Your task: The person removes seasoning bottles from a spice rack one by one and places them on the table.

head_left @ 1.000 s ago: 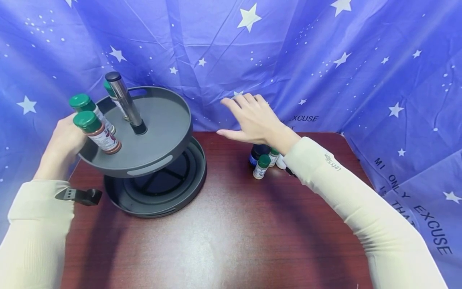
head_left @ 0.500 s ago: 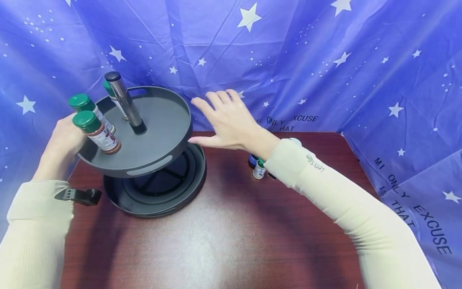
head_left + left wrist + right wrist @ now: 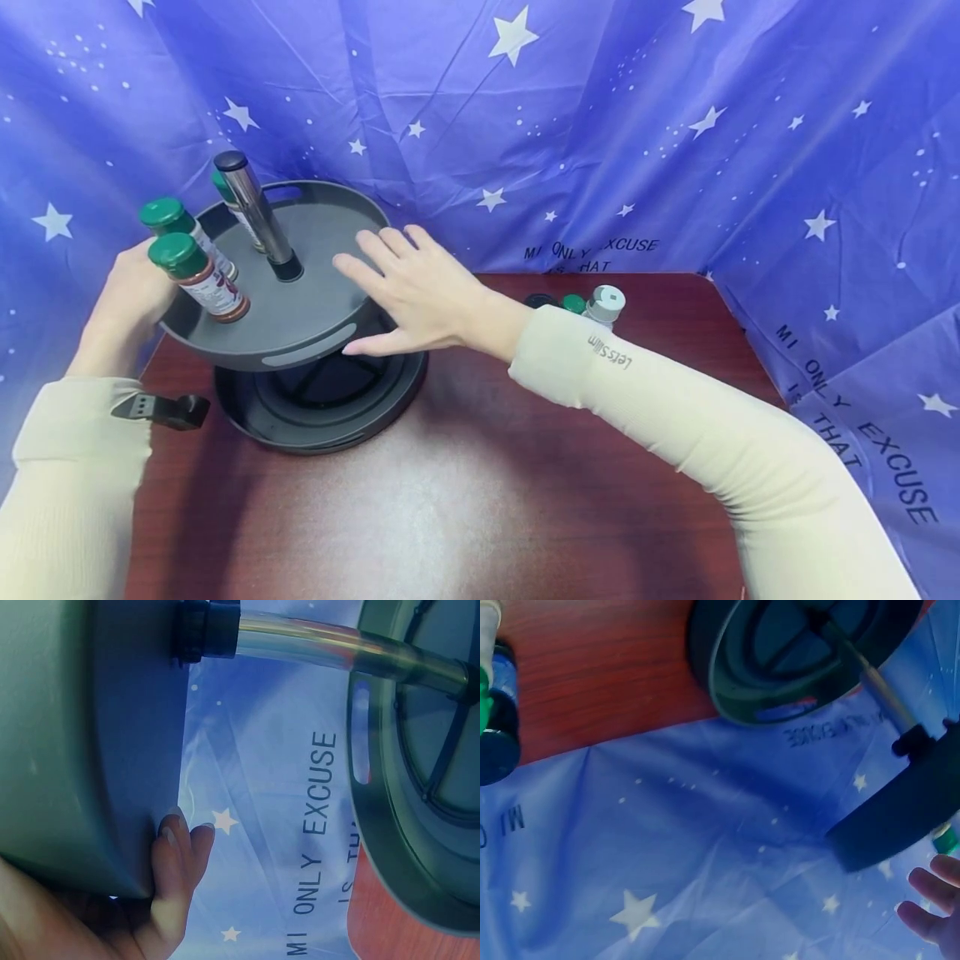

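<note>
A grey two-tier turntable stands at the left of the table. My left hand holds the left rim of its upper tray; in the left wrist view the fingers curl beneath that rim. On this tray stand a green-capped spice jar with reddish contents, a second green-capped jar behind it, and a third partly hidden by the metal post. My right hand, fingers spread, hovers over the tray's right edge; in the right wrist view its fingertips look apart from the tray.
Below lies the lower tray. Right of centre, partly behind my right sleeve, are a white-capped bottle, a green-capped jar and a dark-lidded jar. A blue star-patterned curtain hangs behind the table.
My right hand has moved left, from above the group of bottles to the upper tray's right edge, and ended lower. My left hand has stayed on the rim.
</note>
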The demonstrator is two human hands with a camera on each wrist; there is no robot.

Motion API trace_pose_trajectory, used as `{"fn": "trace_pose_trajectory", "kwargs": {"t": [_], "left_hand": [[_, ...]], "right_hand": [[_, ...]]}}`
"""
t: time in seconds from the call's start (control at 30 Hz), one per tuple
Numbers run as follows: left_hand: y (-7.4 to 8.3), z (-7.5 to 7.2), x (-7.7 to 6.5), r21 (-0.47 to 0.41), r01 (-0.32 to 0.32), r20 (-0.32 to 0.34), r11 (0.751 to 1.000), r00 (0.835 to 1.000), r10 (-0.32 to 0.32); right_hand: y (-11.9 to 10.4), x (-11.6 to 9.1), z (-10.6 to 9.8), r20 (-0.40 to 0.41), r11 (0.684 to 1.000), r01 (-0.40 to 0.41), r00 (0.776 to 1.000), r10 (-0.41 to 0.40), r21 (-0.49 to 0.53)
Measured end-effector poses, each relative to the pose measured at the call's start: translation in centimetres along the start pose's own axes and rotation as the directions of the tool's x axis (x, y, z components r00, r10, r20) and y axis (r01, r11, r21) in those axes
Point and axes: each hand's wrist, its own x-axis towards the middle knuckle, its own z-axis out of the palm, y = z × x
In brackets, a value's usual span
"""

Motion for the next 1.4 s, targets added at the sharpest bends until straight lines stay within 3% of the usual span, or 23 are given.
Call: {"fn": "trace_pose_trajectory", "kwargs": {"t": [0.33, 0.6, 1.13, 1.4], "left_hand": [[0.2, 0.2, 0.0, -0.027, 0.018, -0.006, 0.999, 1.0, -0.018], [0.1, 0.0, 0.1, -0.017, 0.015, -0.004, 1.0, 1.0, -0.015], [0.2, 0.1, 0.0, -0.029, 0.038, 0.01, 0.999, 0.999, -0.038], [0.1, 0.0, 0.0, -0.028, 0.048, 0.007, 0.998, 0.999, -0.047]], "right_hand": [[-3.0, 0.9, 0.1, 0.041, 0.999, 0.043, 0.998, -0.045, 0.031], [-5.0, 1.4, 0.3, -0.044, 0.996, 0.071, 0.997, -0.069, 0.061], [-7.7, 1.2, 1.1, -0.116, 0.994, 0.083, 0.989, -0.09, -0.067], [-9.1, 1.7, 1.0, -0.136, 0.994, 0.079, 0.987, -0.089, -0.077]]}}
